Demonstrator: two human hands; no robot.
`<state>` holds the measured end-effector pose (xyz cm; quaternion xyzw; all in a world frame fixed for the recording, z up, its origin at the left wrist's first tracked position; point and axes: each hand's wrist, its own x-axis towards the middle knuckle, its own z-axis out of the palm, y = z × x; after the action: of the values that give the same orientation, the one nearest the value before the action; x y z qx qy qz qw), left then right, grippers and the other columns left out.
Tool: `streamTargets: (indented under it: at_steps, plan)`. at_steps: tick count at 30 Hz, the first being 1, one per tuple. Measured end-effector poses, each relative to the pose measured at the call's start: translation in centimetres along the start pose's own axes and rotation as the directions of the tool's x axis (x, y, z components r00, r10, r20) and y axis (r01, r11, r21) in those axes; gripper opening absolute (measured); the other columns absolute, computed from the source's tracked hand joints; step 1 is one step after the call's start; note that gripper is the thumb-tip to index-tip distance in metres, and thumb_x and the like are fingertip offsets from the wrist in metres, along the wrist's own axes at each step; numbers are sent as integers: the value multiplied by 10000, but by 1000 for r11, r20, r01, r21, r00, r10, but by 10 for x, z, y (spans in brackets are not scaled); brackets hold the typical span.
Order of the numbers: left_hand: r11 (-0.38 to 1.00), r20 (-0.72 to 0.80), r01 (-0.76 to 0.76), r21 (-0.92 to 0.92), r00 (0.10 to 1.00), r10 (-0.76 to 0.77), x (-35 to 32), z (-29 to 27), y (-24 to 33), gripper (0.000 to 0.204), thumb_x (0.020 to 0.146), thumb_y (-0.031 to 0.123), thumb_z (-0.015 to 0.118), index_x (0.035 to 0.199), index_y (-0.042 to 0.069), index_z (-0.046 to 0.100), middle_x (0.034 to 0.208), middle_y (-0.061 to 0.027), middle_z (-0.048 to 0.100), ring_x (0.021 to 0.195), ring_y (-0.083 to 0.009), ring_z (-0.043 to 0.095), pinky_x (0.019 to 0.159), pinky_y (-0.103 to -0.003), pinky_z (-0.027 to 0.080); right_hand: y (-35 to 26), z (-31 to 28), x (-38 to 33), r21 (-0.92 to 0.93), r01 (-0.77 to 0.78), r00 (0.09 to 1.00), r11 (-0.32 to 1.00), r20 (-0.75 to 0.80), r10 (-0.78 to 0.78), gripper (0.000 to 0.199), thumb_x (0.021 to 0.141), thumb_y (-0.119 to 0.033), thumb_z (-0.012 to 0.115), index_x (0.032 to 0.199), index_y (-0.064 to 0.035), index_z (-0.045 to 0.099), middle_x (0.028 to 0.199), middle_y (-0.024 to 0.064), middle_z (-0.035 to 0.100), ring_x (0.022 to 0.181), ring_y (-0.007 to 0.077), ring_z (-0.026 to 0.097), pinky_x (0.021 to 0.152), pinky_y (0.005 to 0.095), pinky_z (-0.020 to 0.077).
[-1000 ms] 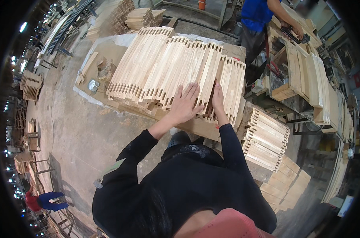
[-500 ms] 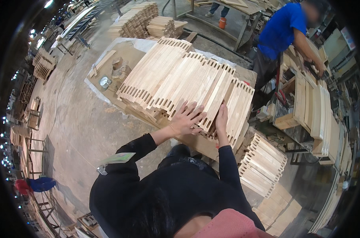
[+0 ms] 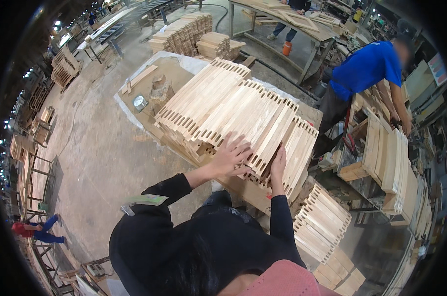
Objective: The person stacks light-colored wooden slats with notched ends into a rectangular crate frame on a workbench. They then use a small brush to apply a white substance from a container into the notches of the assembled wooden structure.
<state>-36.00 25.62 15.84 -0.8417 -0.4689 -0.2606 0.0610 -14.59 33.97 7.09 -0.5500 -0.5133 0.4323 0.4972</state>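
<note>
Many slotted wooden slats [image 3: 253,108] under left hand [image 3: 226,160], fingers spread, and beside right hand [image 3: 278,166], fingers uncurled.

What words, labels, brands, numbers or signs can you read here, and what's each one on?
No text can be read.
Pale green card on the left sleeve: any print is too blurred.
Colourful sheet at the far right: too small and blurred.
Slotted wooden slats: no lettering visible.
</note>
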Motion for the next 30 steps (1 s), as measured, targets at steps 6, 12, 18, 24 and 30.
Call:
streamTargets:
  at_steps: [6, 12, 18, 24, 30]
  plan:
    - [1000, -121, 10, -24, 993, -12, -6, -6, -38, 284, 904, 305, 650, 1103, 103, 638, 1164, -61, 631, 1160, -278, 565, 1062, -501, 382, 0, 9, -11, 30, 85, 987, 996, -137, -80, 455, 1081, -313, 401, 1336, 22, 576, 1316, 186, 626, 1250, 280, 571, 1074, 352, 411]
    - [987, -152, 38, -158, 987, -62, 9, 2, -40, 184, 883, 201, 652, 1044, 113, 637, 1077, -78, 630, 1072, -275, 618, 984, -402, 460, -15, 9, -20, -59, 151, 975, 987, -157, -159, 421, 1066, -295, 433, 1293, 17, 602, 1259, 197, 653, 1200, 312, 604, 1023, 362, 452]
    - [976, -174, 123, -181, 972, -155, 18, 0, -30, 267, 864, 182, 663, 1108, 73, 664, 1180, -111, 648, 1153, -311, 601, 981, -411, 492, -15, 5, -20, -143, 256, 948, 956, -158, -277, 344, 1032, -180, 454, 1287, 5, 590, 1198, 210, 644, 1131, 350, 623, 994, 387, 471]
    - [970, -185, 149, -190, 965, -185, 18, 3, -30, 253, 848, 158, 667, 1081, 64, 692, 1182, -130, 678, 1166, -307, 617, 1029, -410, 474, -9, 5, -18, -174, 293, 936, 940, -149, -319, 343, 971, -15, 497, 1303, -2, 580, 1187, 187, 650, 1093, 286, 657, 960, 366, 510]
    - [968, -199, 163, -193, 959, -201, 16, 6, -30, 251, 837, 133, 658, 1074, 65, 706, 1181, -133, 688, 1152, -307, 633, 1033, -406, 477, -9, 6, -21, -107, 276, 948, 955, -132, -289, 415, 911, 43, 472, 1312, -12, 562, 1159, 199, 631, 1067, 315, 654, 943, 383, 521]
